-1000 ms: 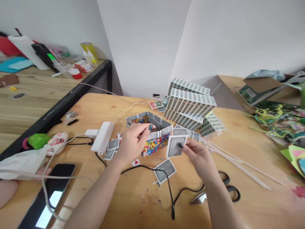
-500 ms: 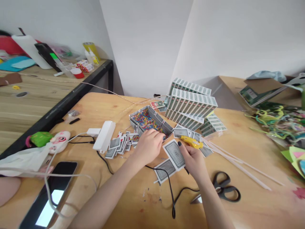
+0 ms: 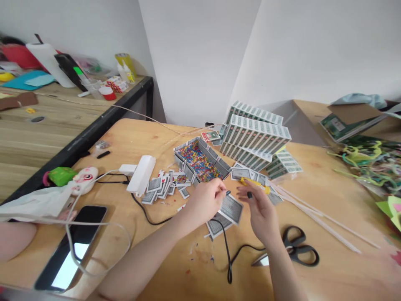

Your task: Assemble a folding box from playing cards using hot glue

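Note:
Between finger and thumb, my left hand (image 3: 208,198) pinches a grey-backed playing card (image 3: 232,210) by its upper left part. My right hand (image 3: 260,209) is open just right of that card, fingers apart and holding nothing. Its fingertips overlap a yellow tool (image 3: 265,189), partly hidden, so I cannot tell its kind. Another playing card (image 3: 219,228) lies on the table below the held one. Behind my left hand stands a shallow open box (image 3: 219,159) walled with playing cards, its floor covered in small multicoloured pieces (image 3: 197,158).
Loose playing cards (image 3: 155,184) lie left of the box beside a white power strip (image 3: 141,173). Stacked card packs (image 3: 257,131) stand behind at right. Black-handled scissors (image 3: 302,251) lie by my right forearm; a black cable (image 3: 230,267) runs in front. A phone (image 3: 75,246) lies left.
The card has passed from my right hand to my left. My right hand has let go and opened, and the card has tilted. The whole view has shifted slightly.

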Available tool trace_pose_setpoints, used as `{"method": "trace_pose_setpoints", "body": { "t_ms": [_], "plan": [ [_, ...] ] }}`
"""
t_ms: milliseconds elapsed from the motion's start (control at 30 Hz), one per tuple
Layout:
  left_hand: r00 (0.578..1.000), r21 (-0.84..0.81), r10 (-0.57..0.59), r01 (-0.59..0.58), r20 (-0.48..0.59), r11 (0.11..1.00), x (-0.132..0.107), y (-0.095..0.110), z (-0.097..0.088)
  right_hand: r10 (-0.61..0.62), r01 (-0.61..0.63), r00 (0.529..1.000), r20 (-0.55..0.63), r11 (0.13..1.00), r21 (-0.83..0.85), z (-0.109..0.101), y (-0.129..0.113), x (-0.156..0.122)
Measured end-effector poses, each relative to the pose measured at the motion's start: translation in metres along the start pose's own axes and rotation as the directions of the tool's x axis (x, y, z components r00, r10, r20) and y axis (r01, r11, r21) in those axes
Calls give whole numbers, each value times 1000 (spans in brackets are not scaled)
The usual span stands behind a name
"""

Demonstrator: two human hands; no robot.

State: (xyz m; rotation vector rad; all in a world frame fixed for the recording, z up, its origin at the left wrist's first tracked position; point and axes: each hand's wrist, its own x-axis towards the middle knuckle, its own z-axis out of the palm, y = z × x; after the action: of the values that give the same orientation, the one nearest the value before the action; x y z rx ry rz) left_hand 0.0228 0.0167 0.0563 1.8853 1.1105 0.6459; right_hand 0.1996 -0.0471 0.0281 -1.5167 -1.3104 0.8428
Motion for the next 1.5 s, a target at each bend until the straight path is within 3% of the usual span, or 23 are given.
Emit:
{"method": "trace_pose_setpoints", "body": {
  "t_ms": [100, 167, 267, 367, 500, 567, 667, 767, 1100, 1500],
  "plan": [
    [998, -4, -45, 45, -50, 999, 1, 0, 2, -127, 139, 984, 121, 986, -96, -1, -3, -3],
    [999, -65, -39, 37, -29, 997, 1, 2, 2, -83, 115, 975, 205, 982, -147, 0, -6, -5],
    [999, -60, 23, -26, -46, 998, 1, 4, 0, 124, -127, 978, 170, 992, 4, 3, -7, -4],
    [994, 14, 71, -70, -78, 997, 5, 0, -7, 327, -368, 923, 204, 904, 217, 4, -5, 1],
    [948, 202, 217, -171, -231, 964, 13, -15, -31, 467, -493, 870, 158, 812, 312, 3, -7, 9],
    [946, 297, 307, -265, -103, 917, 15, -24, -43, 489, -497, 865, 109, 808, 316, 5, -12, 13],
    [947, 455, 290, -320, 136, 831, 15, -34, -51, 474, -481, 874, 102, 820, 309, 12, -21, 17],
    [942, 551, 249, -335, 227, 764, 15, -36, -45, 446, -456, 890, 98, 855, 247, 21, -29, 22],
    [942, 589, 186, -321, 279, 742, 18, -26, -39, 302, -310, 951, 72, 929, 203, 51, -45, 43],
    [938, 599, 199, -335, 283, 727, 19, -31, -38, 346, -352, 924, 162, 936, 13, 49, -54, 47]
  ]
}}
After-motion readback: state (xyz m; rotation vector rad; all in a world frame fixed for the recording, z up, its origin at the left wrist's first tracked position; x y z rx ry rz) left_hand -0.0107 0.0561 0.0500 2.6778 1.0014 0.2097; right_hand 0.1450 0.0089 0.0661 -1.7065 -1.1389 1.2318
